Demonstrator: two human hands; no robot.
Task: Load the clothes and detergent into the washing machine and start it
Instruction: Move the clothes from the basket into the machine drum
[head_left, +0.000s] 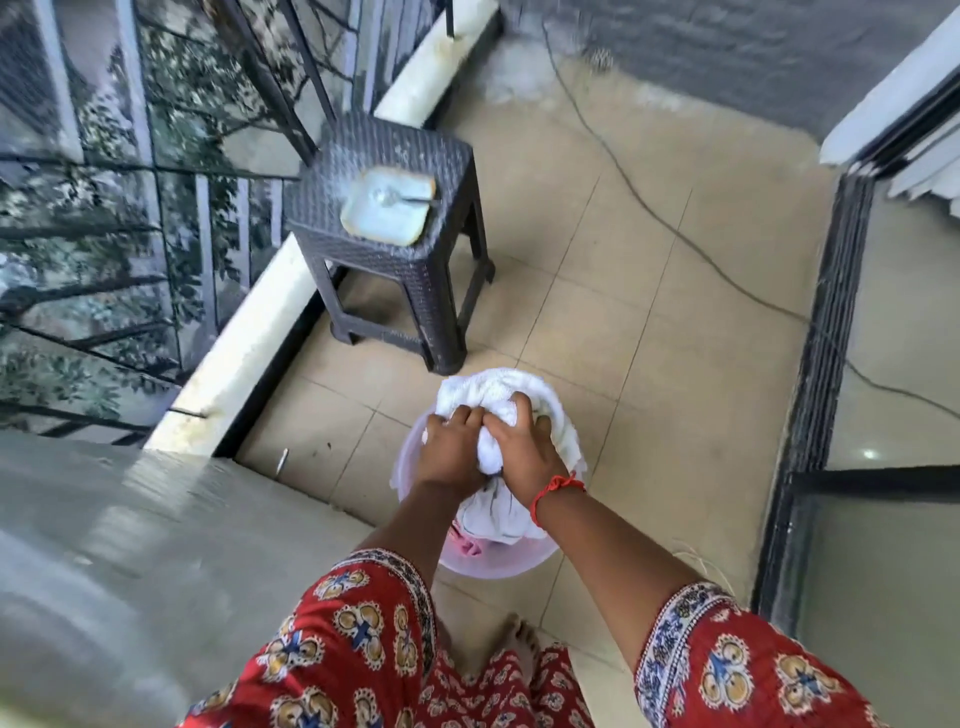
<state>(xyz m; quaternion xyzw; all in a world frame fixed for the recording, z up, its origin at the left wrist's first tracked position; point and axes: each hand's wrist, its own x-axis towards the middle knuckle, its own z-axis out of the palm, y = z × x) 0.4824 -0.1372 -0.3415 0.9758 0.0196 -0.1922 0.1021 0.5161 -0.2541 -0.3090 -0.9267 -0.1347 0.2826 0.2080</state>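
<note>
One pale pink round plastic tub (415, 467) on the beige tiled floor (649, 364), clothes heaped inside. Both grips are clamped on one white towel-like cloth (493, 389) at the top of the tub: left hand (449, 447) and right hand (524, 447) bunching it, touching each other. One pink garment (467, 545) at the tub's near edge. One dark woven-look plastic stool (395, 228) beyond the tub, carrying one square container (387, 208). One black cable (675, 228) crosses the floor. Balcony railing (156, 208) left of the tub.

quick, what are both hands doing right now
Left hand: grips the white cloth in the pink tub.
Right hand: grips the same white cloth.
</note>
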